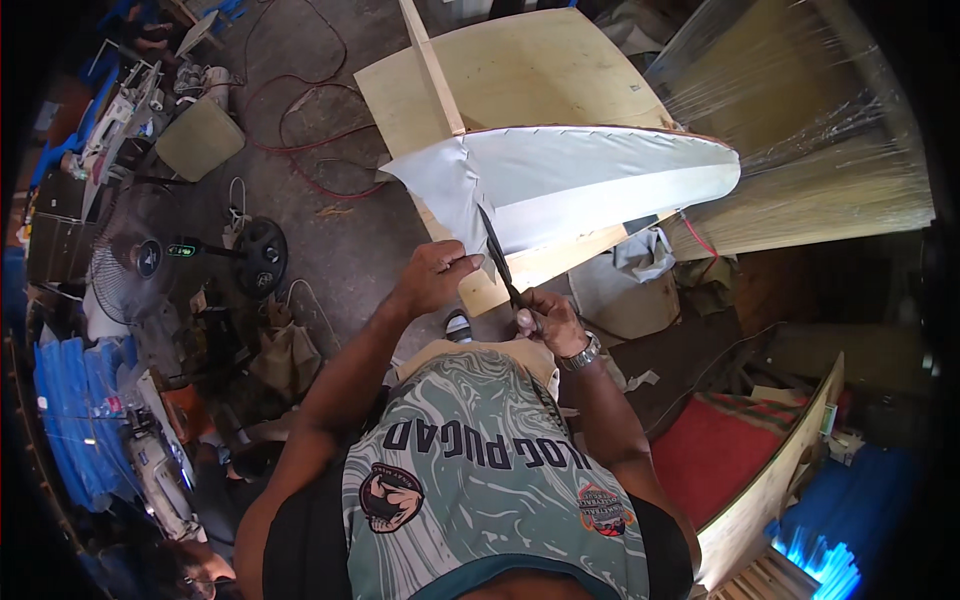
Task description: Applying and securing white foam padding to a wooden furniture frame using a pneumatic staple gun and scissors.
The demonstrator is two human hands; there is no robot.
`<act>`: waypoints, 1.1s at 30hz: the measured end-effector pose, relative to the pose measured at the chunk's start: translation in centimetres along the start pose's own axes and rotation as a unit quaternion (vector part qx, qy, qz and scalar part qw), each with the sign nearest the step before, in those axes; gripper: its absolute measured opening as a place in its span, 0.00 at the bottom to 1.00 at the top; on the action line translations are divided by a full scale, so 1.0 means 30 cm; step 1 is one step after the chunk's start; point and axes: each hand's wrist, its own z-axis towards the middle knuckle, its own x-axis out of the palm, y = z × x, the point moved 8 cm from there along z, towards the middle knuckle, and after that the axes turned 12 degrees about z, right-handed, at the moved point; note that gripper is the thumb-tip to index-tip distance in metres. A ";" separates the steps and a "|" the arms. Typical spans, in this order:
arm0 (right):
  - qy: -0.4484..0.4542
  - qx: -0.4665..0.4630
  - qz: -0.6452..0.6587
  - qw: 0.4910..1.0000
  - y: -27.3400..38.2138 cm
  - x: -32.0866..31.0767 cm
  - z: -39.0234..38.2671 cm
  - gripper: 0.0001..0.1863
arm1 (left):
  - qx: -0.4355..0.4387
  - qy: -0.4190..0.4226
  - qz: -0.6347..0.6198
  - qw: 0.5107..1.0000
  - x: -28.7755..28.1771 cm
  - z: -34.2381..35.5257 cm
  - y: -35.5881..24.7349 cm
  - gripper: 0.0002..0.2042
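Note:
White fabric [600, 165] is stretched over a long curved frame, with a loose flap [435, 185] hanging past its left end. My left hand [437, 277] is closed, pinching the flap's lower edge. In my right hand [553, 322] is a pair of dark scissors [497, 252], fingers wrapped round the handles. The blades point away from me and lie against the flap beside the frame's lower left end. A pale wooden strip [430, 65] rises from the frame's far left corner.
Plywood panels [540, 60] lie under and behind the frame, with a plastic-wrapped panel [810, 140] to the right. At left stand a fan [130, 255] and a stool [200, 140]. A red hose [300, 145] trails over the floor. A red-covered panel [715, 460] is at lower right.

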 end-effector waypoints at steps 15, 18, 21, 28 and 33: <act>0.037 -0.035 0.014 0.999 0.144 0.092 0.059 0.21 | -0.026 0.036 -0.085 0.995 0.002 -0.048 0.121 0.13; 0.013 -0.042 -0.037 0.998 0.190 0.091 0.110 0.25 | -0.028 0.057 -0.090 0.994 0.003 -0.044 0.126 0.12; 0.012 -0.023 -0.014 1.000 0.217 0.110 0.140 0.25 | -0.033 0.065 -0.110 0.991 0.006 -0.035 0.131 0.12; -0.036 -0.024 -0.032 0.999 0.236 0.130 0.126 0.23 | -0.056 0.130 -0.106 0.984 0.057 -0.068 0.157 0.12; -0.041 -0.015 -0.049 0.998 0.279 0.133 0.160 0.26 | -0.042 0.108 -0.102 0.988 0.066 -0.072 0.168 0.12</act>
